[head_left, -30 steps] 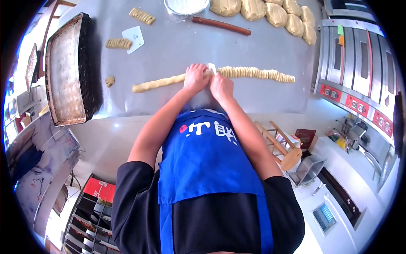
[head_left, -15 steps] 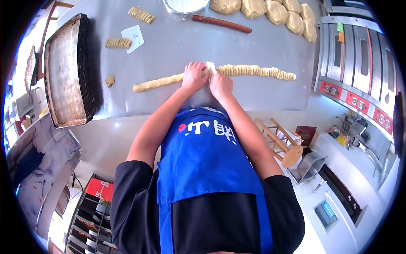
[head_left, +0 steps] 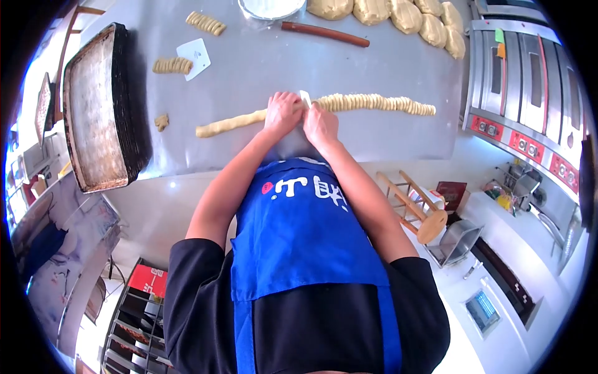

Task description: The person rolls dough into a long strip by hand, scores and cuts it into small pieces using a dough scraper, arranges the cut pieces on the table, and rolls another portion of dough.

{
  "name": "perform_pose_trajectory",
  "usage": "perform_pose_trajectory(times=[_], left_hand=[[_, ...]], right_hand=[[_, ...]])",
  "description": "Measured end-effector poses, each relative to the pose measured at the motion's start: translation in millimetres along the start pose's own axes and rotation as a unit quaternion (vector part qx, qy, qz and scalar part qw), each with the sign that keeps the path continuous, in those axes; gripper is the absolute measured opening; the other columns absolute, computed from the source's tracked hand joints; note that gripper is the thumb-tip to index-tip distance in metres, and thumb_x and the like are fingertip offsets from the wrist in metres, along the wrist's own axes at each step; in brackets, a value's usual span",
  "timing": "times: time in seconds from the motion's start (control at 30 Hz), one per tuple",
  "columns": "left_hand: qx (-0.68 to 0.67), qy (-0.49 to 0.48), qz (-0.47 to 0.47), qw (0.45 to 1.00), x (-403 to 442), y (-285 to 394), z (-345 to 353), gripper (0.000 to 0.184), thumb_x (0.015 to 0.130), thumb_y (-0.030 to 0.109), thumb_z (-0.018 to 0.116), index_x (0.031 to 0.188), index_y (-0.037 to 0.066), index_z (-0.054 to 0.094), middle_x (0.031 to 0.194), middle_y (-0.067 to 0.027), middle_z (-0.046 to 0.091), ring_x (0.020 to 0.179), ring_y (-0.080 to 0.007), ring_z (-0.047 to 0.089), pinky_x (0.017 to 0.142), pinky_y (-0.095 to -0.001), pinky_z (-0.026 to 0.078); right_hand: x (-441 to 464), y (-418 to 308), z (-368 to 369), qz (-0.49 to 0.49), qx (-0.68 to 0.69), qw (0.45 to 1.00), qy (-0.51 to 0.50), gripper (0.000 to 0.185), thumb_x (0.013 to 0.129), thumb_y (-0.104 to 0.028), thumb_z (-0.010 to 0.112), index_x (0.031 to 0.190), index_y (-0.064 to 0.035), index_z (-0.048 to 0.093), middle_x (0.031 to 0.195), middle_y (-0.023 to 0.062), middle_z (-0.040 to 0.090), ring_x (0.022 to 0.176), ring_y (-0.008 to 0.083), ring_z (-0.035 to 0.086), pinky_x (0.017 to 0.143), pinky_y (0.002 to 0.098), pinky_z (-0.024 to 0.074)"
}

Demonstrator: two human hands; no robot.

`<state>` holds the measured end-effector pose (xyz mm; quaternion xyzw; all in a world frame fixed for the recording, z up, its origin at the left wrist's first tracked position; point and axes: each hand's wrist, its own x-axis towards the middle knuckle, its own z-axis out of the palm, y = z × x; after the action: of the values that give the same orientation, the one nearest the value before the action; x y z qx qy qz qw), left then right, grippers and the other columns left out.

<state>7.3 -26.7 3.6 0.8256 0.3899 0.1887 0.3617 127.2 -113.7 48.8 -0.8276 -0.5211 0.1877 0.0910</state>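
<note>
A long dough rope (head_left: 230, 123) lies across the metal table, uncut on its left part. To the right it is a row of thin dough slices (head_left: 374, 102) still lined up close together. My left hand (head_left: 284, 113) is closed over the rope just left of the cuts. My right hand (head_left: 321, 126) grips a white dough scraper (head_left: 305, 98), its blade upright against the rope close beside my left fingers. The blade's lower edge is hidden by my hands.
Stacked black baking trays (head_left: 99, 109) stand at the left. Further back are sliced dough pieces (head_left: 172, 65), a white card-like scraper (head_left: 198, 58), a brown rolling pin (head_left: 325, 34), a white bowl (head_left: 271, 7) and several dough lumps (head_left: 405, 17). A dough scrap (head_left: 162, 122) lies near the trays.
Both hands and the scraper have shifted slightly left along the dough rope, and the row of slices now reaches a little further left.
</note>
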Motion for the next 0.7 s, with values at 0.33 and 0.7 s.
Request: perform_pose_trajectory(times=[0.33,0.7], left_hand=[[0.034,-0.018,-0.016,0.999,-5,0,-5,0.017,0.084,0.021,0.074,0.098,0.011,0.073,0.103,-0.0096,0.07,0.107,-0.0344,0.061,0.094,-0.0473,0.046],[0.025,-0.003,-0.017,1.0,-12,-11,-13,0.018,0.082,0.021,0.074,0.097,0.012,0.071,0.101,-0.0104,0.069,0.103,-0.0346,0.061,0.091,-0.0477,0.046]], right_hand=[[-2,-11,-30,-0.045,0.002,0.998,-0.045,0.02,0.096,-0.017,0.059,0.085,-0.0021,0.067,0.073,0.0231,0.072,0.068,0.041,0.074,0.063,0.0512,0.0589],[-8,-7,-12,-0.005,0.035,0.999,0.004,0.028,0.099,-0.025,0.059,0.086,-0.0025,0.068,0.073,0.022,0.072,0.069,0.0412,0.073,0.064,0.0521,0.0585]])
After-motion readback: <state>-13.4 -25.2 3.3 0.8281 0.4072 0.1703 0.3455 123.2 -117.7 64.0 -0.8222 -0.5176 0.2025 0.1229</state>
